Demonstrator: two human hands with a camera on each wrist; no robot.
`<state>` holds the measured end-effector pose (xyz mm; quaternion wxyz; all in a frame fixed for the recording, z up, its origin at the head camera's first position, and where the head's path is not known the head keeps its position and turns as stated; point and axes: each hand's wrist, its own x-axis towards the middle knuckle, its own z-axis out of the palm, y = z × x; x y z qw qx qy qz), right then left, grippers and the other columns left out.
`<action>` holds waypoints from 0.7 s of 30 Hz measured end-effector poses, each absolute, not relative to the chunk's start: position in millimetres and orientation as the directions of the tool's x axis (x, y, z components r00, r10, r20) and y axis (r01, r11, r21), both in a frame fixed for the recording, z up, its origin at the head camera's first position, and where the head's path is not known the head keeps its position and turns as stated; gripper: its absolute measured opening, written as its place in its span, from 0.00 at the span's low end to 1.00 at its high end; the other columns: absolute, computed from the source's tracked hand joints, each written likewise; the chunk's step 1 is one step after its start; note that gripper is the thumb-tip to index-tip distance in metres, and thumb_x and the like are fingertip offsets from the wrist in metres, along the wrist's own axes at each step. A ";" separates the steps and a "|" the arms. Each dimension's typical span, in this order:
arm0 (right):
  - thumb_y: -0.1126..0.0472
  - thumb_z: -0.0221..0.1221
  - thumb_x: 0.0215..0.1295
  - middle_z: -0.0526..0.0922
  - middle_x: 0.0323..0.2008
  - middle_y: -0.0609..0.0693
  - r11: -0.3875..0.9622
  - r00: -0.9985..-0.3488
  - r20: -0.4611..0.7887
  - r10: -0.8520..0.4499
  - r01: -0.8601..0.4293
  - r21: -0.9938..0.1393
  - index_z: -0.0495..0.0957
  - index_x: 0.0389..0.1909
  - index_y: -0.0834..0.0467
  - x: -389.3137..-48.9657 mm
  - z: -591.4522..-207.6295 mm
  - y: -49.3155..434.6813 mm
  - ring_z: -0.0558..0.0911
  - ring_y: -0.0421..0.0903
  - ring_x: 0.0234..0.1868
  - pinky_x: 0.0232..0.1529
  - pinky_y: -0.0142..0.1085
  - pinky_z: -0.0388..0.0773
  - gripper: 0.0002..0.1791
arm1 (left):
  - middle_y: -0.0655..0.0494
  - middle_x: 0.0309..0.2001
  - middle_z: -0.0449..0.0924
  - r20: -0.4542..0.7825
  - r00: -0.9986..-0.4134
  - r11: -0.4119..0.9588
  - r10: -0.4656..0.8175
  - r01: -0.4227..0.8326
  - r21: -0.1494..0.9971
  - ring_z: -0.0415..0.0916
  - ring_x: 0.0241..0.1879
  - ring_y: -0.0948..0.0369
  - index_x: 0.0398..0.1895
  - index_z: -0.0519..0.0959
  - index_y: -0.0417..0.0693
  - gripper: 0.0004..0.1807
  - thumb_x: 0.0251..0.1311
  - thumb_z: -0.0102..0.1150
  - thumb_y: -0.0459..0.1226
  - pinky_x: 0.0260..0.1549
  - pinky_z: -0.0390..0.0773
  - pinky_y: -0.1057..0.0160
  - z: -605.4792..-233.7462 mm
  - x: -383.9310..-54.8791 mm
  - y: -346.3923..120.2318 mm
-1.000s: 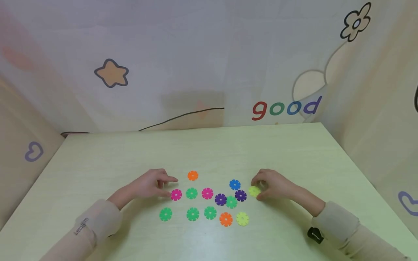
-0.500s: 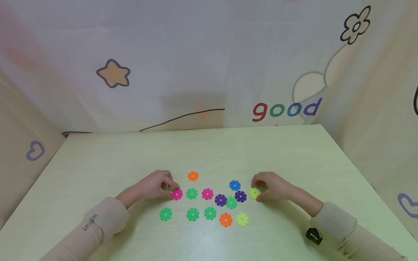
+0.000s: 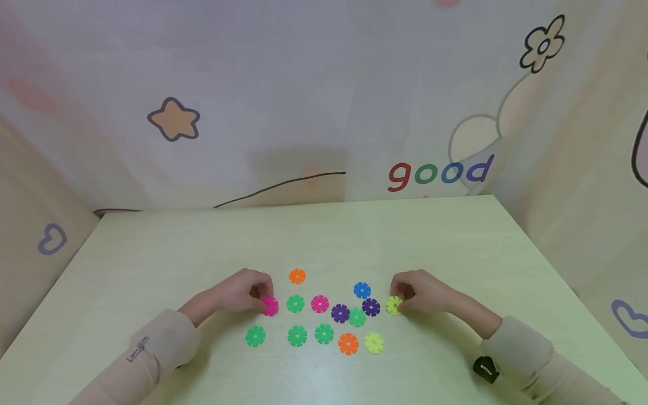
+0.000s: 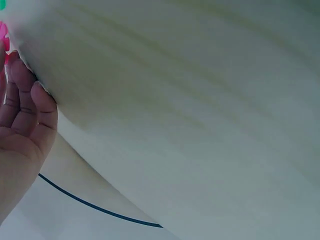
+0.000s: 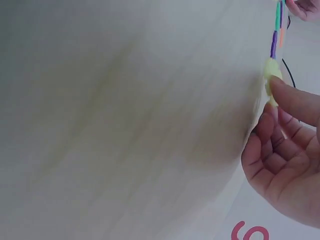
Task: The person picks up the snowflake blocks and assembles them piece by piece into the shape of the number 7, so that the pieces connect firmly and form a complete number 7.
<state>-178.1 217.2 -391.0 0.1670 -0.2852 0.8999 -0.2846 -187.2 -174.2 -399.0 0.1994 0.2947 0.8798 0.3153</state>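
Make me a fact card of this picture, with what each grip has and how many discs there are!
Left grip: pinches a pink disc
Right grip: pinches a yellow disc
Disc count: fourteen
Colours: five green, two pink, two purple, two orange, two yellow, one blue
Farthest from the person: an orange disc
Between the purple discs: a green disc
Table: pale
Cloth behind: shows a star and "good"

Pink notched disc [image 3: 271, 307], yellow notched disc [image 3: 393, 306]: each pinched, well apart.
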 end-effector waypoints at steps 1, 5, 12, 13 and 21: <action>0.70 0.65 0.48 0.70 0.22 0.43 0.670 -0.779 -0.141 -0.611 -0.414 -0.616 0.73 0.28 0.57 -178.0 -390.7 218.0 0.69 0.41 0.27 0.28 0.30 0.68 0.11 | 0.62 0.25 0.73 -0.154 -0.742 0.610 0.653 0.394 0.687 0.69 0.28 0.62 0.28 0.76 0.49 0.07 0.50 0.65 0.32 0.31 0.74 0.67 -399.1 -187.1 -175.0; 0.69 0.63 0.51 0.70 0.21 0.43 0.647 -0.769 -0.153 -0.621 -0.392 -0.654 0.75 0.27 0.57 -178.2 -387.8 221.2 0.68 0.39 0.25 0.27 0.30 0.67 0.07 | 0.60 0.24 0.73 -0.103 -0.732 0.545 0.673 0.397 0.738 0.70 0.26 0.62 0.31 0.77 0.46 0.05 0.52 0.61 0.29 0.31 0.75 0.66 -398.3 -186.3 -177.9; 0.68 0.62 0.53 0.71 0.20 0.42 0.621 -0.762 -0.131 -0.634 -0.400 -0.674 0.76 0.28 0.57 -178.8 -383.4 222.5 0.68 0.39 0.24 0.27 0.30 0.67 0.05 | 0.58 0.29 0.76 -0.054 -0.750 0.510 0.659 0.392 0.766 0.70 0.30 0.61 0.41 0.80 0.43 0.11 0.54 0.60 0.30 0.33 0.75 0.67 -393.2 -183.5 -178.5; 0.68 0.62 0.53 0.71 0.20 0.42 0.621 -0.765 -0.128 -0.632 -0.401 -0.674 0.76 0.28 0.57 -178.6 -382.5 222.3 0.68 0.39 0.24 0.27 0.30 0.68 0.05 | 0.58 0.30 0.76 -0.045 -0.753 0.507 0.656 0.396 0.766 0.70 0.30 0.61 0.42 0.80 0.42 0.11 0.54 0.60 0.30 0.32 0.75 0.67 -392.4 -183.0 -178.4; 0.65 0.63 0.54 0.70 0.20 0.43 0.612 -0.785 -0.073 -0.615 -0.417 -0.672 0.75 0.29 0.57 -177.9 -377.8 216.6 0.69 0.40 0.25 0.26 0.29 0.68 0.05 | 0.59 0.28 0.76 0.030 -0.786 0.496 0.618 0.419 0.761 0.70 0.28 0.61 0.43 0.79 0.38 0.12 0.54 0.60 0.28 0.27 0.74 0.68 -384.9 -177.6 -174.0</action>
